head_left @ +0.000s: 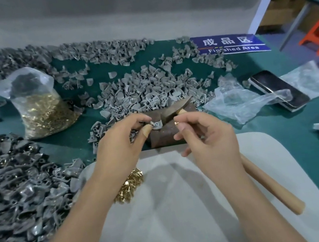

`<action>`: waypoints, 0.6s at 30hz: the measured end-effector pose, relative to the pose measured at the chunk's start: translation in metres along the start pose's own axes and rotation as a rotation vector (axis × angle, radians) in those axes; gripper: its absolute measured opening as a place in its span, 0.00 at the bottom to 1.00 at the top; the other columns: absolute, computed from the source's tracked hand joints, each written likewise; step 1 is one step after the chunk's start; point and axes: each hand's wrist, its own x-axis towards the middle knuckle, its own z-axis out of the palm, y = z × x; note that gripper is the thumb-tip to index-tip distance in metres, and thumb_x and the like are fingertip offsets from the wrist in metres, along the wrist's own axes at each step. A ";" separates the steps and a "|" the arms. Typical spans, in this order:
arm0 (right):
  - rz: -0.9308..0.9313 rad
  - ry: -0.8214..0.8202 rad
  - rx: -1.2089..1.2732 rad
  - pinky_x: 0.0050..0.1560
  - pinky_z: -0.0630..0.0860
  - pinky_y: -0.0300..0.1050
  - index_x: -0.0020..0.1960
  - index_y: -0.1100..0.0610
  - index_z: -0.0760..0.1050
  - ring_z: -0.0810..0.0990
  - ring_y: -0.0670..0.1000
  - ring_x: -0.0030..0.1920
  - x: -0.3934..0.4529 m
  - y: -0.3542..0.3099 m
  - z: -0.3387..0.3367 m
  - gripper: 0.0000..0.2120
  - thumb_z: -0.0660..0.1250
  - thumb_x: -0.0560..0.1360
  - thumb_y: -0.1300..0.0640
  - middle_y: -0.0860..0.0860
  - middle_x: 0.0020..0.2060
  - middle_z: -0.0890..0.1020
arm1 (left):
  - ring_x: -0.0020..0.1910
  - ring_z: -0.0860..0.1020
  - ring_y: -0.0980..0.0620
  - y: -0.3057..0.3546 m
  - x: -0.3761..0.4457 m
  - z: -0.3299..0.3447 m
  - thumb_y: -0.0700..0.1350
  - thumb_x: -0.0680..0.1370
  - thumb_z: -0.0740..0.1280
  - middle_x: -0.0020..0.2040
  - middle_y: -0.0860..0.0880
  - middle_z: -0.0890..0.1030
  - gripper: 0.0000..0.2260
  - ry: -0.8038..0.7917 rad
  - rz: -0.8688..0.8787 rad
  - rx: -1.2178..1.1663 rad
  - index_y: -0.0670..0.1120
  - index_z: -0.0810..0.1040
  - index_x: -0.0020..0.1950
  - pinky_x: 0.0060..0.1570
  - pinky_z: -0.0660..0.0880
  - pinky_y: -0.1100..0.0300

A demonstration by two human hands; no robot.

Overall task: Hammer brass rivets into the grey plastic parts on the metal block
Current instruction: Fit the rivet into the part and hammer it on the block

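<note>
Pinching a grey plastic part (156, 124) between thumb and fingertips, the left hand (119, 143) holds it over the near left edge of the rusty metal block (167, 133), the part lying just past the thumb tip with a rivet already seated in it. The right hand (205, 134) grasps a single brass rivet (176, 121) between thumb and forefinger, head up, just beside the part but apart from it; its other fingers hang loosely curled. The hammer (268, 185) lies on the bench (305, 138), its head resting on the block and its wooden handle running toward the near right. Loose rivets (131, 185) sit in a heap under the left wrist. A blue sign (232, 44) at the back reads "成品区" above "Finished Area", partly covered by grey parts. A clear bag of rivets (41, 111) stands to the left, and a phone (276, 90) lies to the right.
</note>
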 end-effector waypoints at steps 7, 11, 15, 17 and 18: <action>-0.284 -0.083 -0.570 0.47 0.75 0.44 0.49 0.46 0.82 0.77 0.46 0.49 0.039 -0.011 0.004 0.03 0.70 0.78 0.53 0.39 0.44 0.82 | 0.49 0.74 0.69 0.007 -0.003 0.003 0.58 0.80 0.67 0.46 0.65 0.79 0.09 0.079 -0.019 0.082 0.63 0.75 0.60 0.38 0.67 0.69; -0.420 -0.128 -0.810 0.61 0.71 0.51 0.48 0.51 0.86 0.72 0.56 0.59 0.051 -0.005 0.011 0.02 0.74 0.76 0.55 0.48 0.52 0.81 | 0.45 0.75 0.62 0.010 -0.003 0.005 0.52 0.80 0.69 0.45 0.61 0.80 0.03 0.078 0.014 0.026 0.60 0.80 0.52 0.39 0.71 0.60; -0.400 -0.135 -0.788 0.64 0.69 0.57 0.47 0.53 0.86 0.71 0.59 0.61 0.044 0.005 0.017 0.02 0.74 0.76 0.57 0.50 0.55 0.81 | 0.43 0.75 0.61 0.009 -0.003 0.005 0.52 0.79 0.69 0.43 0.59 0.79 0.03 0.074 0.008 0.009 0.59 0.82 0.50 0.38 0.69 0.60; -0.408 -0.143 -0.807 0.65 0.69 0.58 0.46 0.53 0.86 0.71 0.59 0.61 0.042 0.008 0.018 0.02 0.74 0.75 0.57 0.50 0.55 0.81 | 0.44 0.75 0.61 0.009 -0.003 0.006 0.52 0.79 0.68 0.42 0.59 0.79 0.03 0.067 0.017 0.007 0.59 0.81 0.50 0.38 0.69 0.60; -0.412 -0.142 -0.814 0.65 0.69 0.58 0.46 0.53 0.86 0.71 0.59 0.61 0.042 0.008 0.018 0.02 0.74 0.75 0.56 0.50 0.55 0.81 | 0.44 0.75 0.61 0.008 -0.003 0.006 0.52 0.79 0.68 0.42 0.59 0.79 0.03 0.070 0.020 0.006 0.59 0.81 0.50 0.37 0.69 0.61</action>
